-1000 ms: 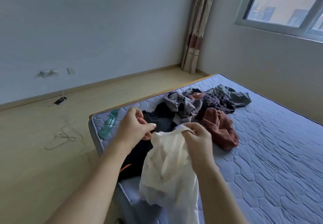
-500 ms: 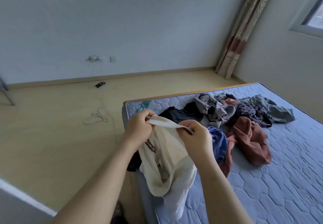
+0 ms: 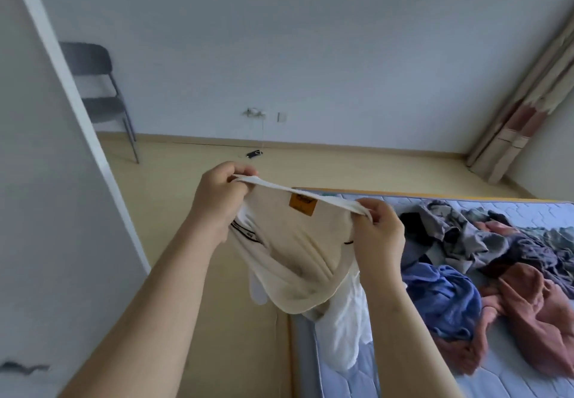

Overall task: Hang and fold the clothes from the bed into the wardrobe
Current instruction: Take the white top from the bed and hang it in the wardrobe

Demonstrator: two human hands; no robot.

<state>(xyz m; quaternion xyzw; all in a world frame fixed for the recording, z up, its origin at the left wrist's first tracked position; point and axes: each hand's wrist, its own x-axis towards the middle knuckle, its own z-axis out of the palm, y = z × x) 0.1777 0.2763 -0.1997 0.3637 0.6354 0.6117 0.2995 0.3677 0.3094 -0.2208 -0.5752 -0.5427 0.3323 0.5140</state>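
From where I stand, the person is at the corner of the bed (image 3: 512, 377) and holds a cream garment (image 3: 295, 258) up in front of the chest, just off that corner and above the floor (image 3: 217, 320).

The left hand (image 3: 217, 202) grips one end of the garment's white ribbed band, its fingers (image 3: 245, 170) curled tight round the cloth. The right hand (image 3: 377, 233) pinches the other end, its fingers (image 3: 369, 209) folded over the band. The band runs taut between the two hands. An orange label (image 3: 302, 204) sits just under the band, roughly midway along it.

The rest of the garment sags in loose folds, and a white part hangs lowest, in front of the bed's corner. I cannot tell whether it touches the mattress.

On the bed lies a rumpled heap: a blue garment (image 3: 444, 301) nearest the corner, a rust-pink garment (image 3: 534, 314) beside it, and a grey garment (image 3: 456, 236) behind them.

Beyond the bed, a dark chair (image 3: 93, 87) stands by the far wall and a phone (image 3: 254, 154) lies on the floor. A patterned curtain (image 3: 521, 112) hangs in the room's corner. A white panel (image 3: 46, 211) rises off the bed's corner, on the person's left.
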